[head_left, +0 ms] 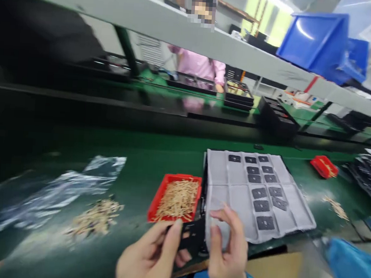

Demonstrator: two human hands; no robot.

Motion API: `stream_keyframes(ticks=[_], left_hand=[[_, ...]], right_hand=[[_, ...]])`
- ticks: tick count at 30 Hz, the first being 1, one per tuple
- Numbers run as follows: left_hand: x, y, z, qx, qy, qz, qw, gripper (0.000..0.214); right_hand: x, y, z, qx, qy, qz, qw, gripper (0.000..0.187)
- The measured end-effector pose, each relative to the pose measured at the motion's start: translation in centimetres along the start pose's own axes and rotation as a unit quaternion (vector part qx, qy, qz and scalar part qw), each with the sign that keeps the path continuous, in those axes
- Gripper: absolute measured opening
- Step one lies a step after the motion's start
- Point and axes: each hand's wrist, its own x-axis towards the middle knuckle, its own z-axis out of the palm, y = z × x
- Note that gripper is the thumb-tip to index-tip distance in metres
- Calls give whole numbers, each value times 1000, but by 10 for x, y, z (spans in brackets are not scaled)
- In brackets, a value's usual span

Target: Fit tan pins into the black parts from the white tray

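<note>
Left hand (147,257): thumb and fingers clamped on one end of a black plate (197,234), held before the body at the bin's near edge. Right hand (230,254): thumb and forefinger nearly together beside the plate's far end; whether they pinch anything small cannot be told. With only the left grip evident, a loosened thumb could let the plate tip or drop. Beyond: red bin (156,199) of pale sticks (179,198); right, grey tray (219,170) with dark parts (265,223).
</note>
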Motion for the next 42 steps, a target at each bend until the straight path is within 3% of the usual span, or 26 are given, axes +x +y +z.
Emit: stream_keyframes(ticks=[2, 4, 8, 10, 13, 17, 21, 27, 31, 39, 42], left_hand=[[-1, 7, 2, -13, -27, -2, 1000, 50], [-2, 8, 4, -19, -43, -5, 999, 49], [-3, 4, 3, -12, -49, 20, 999, 41], [-2, 1, 0, 8, -46, 76, 996, 31], [3, -5, -7, 84, -43, 240, 966, 12], [10, -8, -14, 158, -56, 434, 885, 20], [15, -1, -16, 136, -90, 537, 828, 20], [13, 20, -24, 178, -75, 584, 788, 23], [10, 29, -28, 196, -56, 587, 784, 25], [7, 36, -30, 226, -59, 586, 776, 27], [11, 28, -33, 227, -61, 598, 766, 29]], right_hand=[[3, 4, -5, -29, -18, -109, 993, 73], [6, 7, -8, -52, -40, -171, 983, 83], [10, 7, -7, -88, -60, -196, 975, 85], [12, 7, -5, -78, -58, -197, 976, 81], [13, 4, -3, -17, -71, -118, 990, 67], [15, 0, -1, 127, -75, 54, 988, 51], [16, -5, 1, 217, -34, 65, 973, 35], [21, -17, 3, 189, 36, -79, 978, 46], [24, -16, 4, 131, 67, -159, 976, 55], [23, -6, -6, 62, 34, -258, 963, 64], [21, -4, -13, 20, -14, -244, 969, 45]])
